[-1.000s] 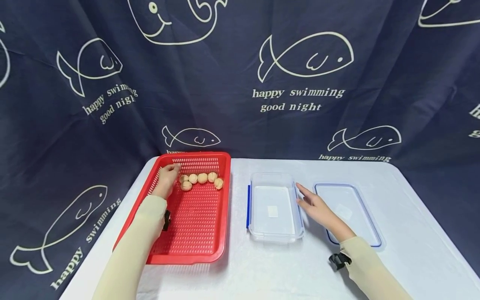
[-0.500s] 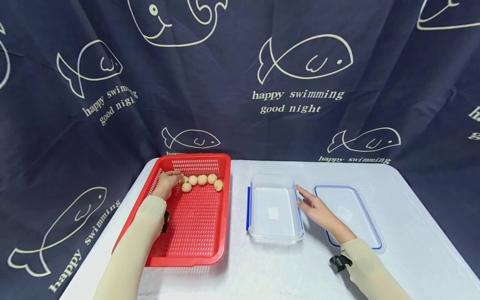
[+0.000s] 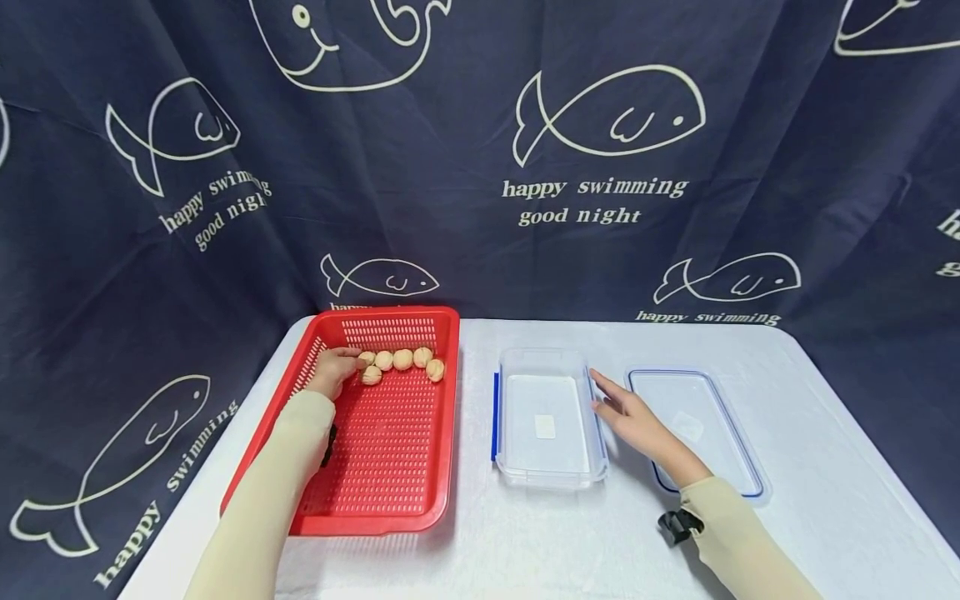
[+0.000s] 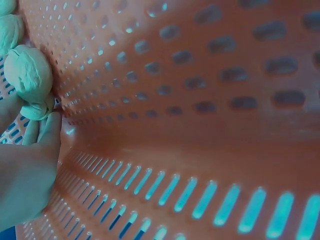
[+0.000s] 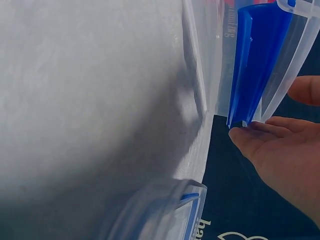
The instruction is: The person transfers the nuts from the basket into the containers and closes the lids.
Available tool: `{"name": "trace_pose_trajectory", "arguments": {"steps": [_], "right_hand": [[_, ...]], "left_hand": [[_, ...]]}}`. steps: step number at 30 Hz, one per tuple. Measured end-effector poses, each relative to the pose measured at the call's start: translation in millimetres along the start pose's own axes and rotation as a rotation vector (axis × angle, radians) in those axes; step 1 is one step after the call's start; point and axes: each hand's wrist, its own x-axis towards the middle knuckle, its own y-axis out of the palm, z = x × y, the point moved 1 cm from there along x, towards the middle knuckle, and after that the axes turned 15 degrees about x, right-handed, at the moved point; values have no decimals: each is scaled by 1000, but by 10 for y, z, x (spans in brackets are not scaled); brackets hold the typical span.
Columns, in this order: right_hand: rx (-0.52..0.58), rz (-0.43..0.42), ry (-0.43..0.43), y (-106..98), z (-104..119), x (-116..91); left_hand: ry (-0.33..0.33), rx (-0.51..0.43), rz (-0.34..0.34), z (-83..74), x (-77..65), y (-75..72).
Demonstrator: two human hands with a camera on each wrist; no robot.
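Note:
Inside a red perforated basket [image 3: 390, 522] on the left, my left hand [image 3: 335, 371] pinches the leftmost walnut [image 3: 367, 358] of a row along the far wall. In the left wrist view, thumb and fingers close in on a walnut [image 4: 36, 109], partly hidden behind another one [image 4: 30, 74]. Several more walnuts [image 3: 403, 359] lie beside it on the basket floor. My right hand [image 3: 632, 421] has its fingers extended against the right side of a clear plastic food container [image 3: 551, 477]. In the right wrist view, its fingertips touch beside the container's blue clip [image 5: 255, 60].
A clear lid with a blue seal [image 3: 708, 433] lies flat right of the container, partly behind the right forearm. White cloth covers the table [image 3: 525, 542]. A dark blue curtain [image 3: 480, 250] with fish drawings hangs behind and at the sides.
My left hand has come down from the basket's far left corner and moved slightly right, onto the leftmost walnut. The right hand stays at the container's side.

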Motion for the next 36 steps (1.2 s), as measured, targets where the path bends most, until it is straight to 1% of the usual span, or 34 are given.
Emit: {"name": "trace_pose_trajectory", "arguments": {"steps": [5, 10, 14, 20, 22, 24, 25, 28, 31, 32, 36], "right_hand": [[1, -2, -3, -8, -14, 4], [-1, -5, -2, -8, -26, -1], [1, -8, -7, 0, -33, -8], [18, -20, -3, 9, -42, -20], [23, -25, -6, 12, -41, -23], [26, -28, -6, 16, -40, -25], [25, -28, -8, 18, -40, -25], [22, -29, -9, 24, -44, -27], [16, -31, -13, 23, -51, -30], [15, -32, -14, 21, -54, -31], [12, -39, -22, 11, -56, -34]], "left_hand": [[13, -9, -32, -19, -23, -8], [12, -44, -60, -19, -19, -5], [11, -62, -70, -41, -43, -12], [29, -50, -88, -84, -62, -22], [39, -68, -95, -92, -58, -27], [50, -84, -92, -92, -52, -39], [75, -98, -88, -85, -48, -54], [99, -104, -63, -96, -71, -82], [103, -87, -39, -138, -119, -91], [84, -72, -30, -165, -143, -87], [90, -64, 1, -259, -231, -90]]}}
